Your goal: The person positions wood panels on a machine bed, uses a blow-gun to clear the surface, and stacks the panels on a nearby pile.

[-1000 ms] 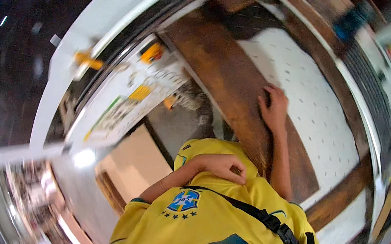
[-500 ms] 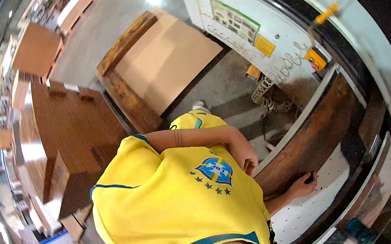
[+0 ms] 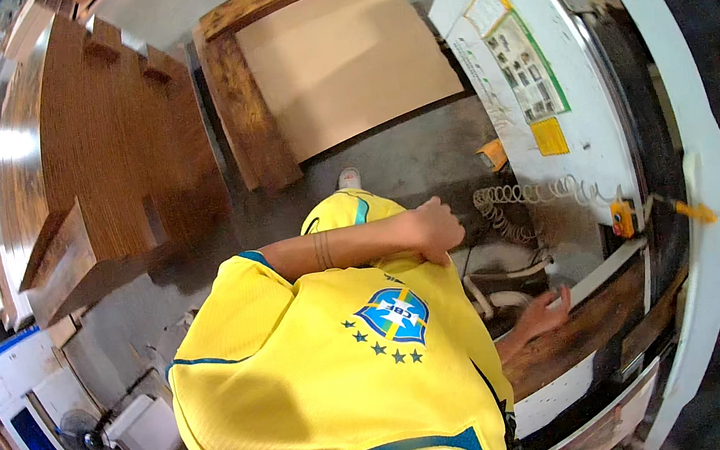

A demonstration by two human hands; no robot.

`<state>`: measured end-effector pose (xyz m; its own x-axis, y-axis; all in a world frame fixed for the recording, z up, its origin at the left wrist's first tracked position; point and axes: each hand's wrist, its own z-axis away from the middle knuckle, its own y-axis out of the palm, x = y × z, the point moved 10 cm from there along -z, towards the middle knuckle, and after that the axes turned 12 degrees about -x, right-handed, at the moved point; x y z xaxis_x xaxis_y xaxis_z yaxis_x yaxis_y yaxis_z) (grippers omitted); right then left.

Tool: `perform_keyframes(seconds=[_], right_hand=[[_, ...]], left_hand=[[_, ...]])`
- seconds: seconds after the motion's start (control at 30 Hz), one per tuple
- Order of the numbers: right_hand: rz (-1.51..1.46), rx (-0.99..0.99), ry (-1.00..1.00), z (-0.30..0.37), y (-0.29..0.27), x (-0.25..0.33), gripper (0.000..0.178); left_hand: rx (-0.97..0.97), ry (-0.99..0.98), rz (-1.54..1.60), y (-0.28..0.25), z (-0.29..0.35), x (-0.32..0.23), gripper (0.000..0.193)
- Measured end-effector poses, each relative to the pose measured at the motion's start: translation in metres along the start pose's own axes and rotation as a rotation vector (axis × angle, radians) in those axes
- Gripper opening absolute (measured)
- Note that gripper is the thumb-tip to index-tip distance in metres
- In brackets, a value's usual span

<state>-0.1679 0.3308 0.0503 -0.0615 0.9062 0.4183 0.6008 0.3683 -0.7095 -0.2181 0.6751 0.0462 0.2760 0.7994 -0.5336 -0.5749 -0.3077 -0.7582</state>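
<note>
My left hand [image 3: 437,229] is in front of my body, its forearm crossing the yellow shirt [image 3: 333,358]. The fingers are curled in and no held object shows. Over to the right, my right hand [image 3: 545,313] is open, with its fingers apart and nothing in them. It is nearest to a dark brown wooden board [image 3: 599,318] lying along the machine's bed. Whether the hand touches the board I cannot tell. A coiled pale hose [image 3: 549,191] hangs from the machine's side beyond both hands.
Ahead, a tan sheet [image 3: 346,57] lies low, with brown boards [image 3: 257,115] along its edges. Large dark wood panels [image 3: 109,140] stand at left. The white machine cabinet [image 3: 508,66] is on the right, with a yellow control box [image 3: 623,218]. A fan [image 3: 86,434] is at lower left.
The view has turned to the right. My left hand has lifted to a more level position. My right hand has moved up from the white perforated surface to beside the brown board, and its fingers have spread.
</note>
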Motion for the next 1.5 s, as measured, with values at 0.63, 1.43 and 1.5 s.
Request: perform_keyframes(seconds=[0.63, 1.43, 1.5], right_hand=[[-0.357, 1.305, -0.85, 0.155, 0.298, 0.456, 0.036], [0.053, 1.481, 0.166, 0.143, 0.473, 0.369, 0.037], [0.045, 1.451, 0.24, 0.139, 0.475, 0.376, 0.037]], left_hand=[[-0.802, 0.064, 1.069, -0.105, 0.226, 0.159, 0.074], [-1.48, -2.088, 2.216, 0.507, 0.322, 0.338, 0.03], [-1.361, -2.16, 2.111, 0.496, 0.339, 0.333, 0.032]])
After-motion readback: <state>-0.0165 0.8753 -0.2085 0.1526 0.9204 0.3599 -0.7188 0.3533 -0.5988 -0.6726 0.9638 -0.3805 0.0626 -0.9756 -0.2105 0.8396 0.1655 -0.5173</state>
